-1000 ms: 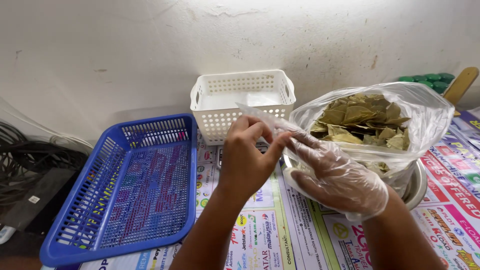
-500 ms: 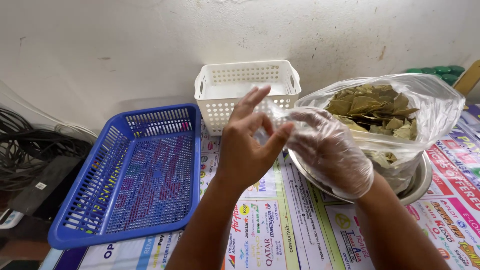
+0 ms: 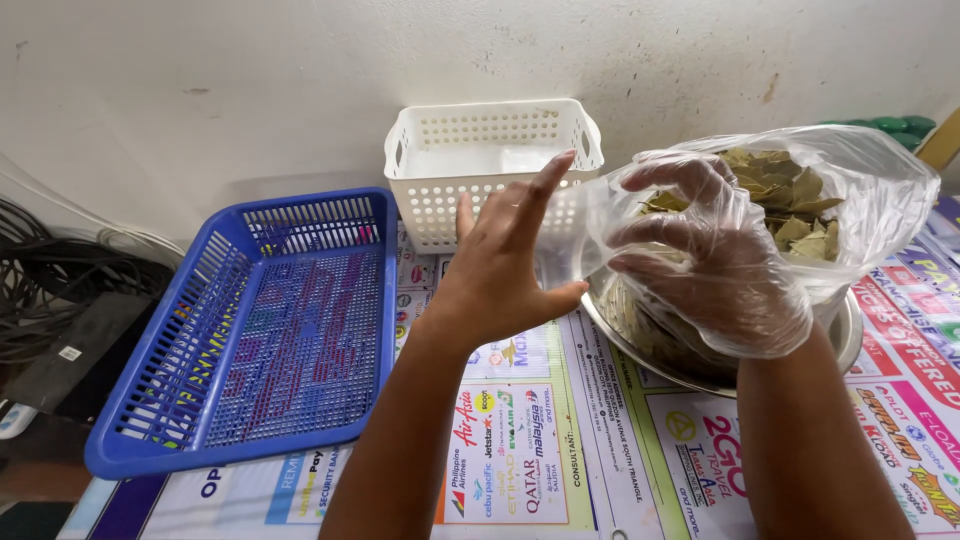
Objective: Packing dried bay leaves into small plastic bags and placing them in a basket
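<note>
Plastic-gloved right hand (image 3: 715, 265) and bare left hand (image 3: 500, 265) now separated, fingers spread, nothing held.

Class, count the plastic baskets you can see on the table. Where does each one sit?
2. The blue basket lies at the left of the table. The white basket stands against the wall, behind the left hand. None other shows.

Clear plastic bag (image 3: 880, 200) of dried leaves (image 3: 790, 195) sits open in a metal bowl (image 3: 850, 335).
</note>
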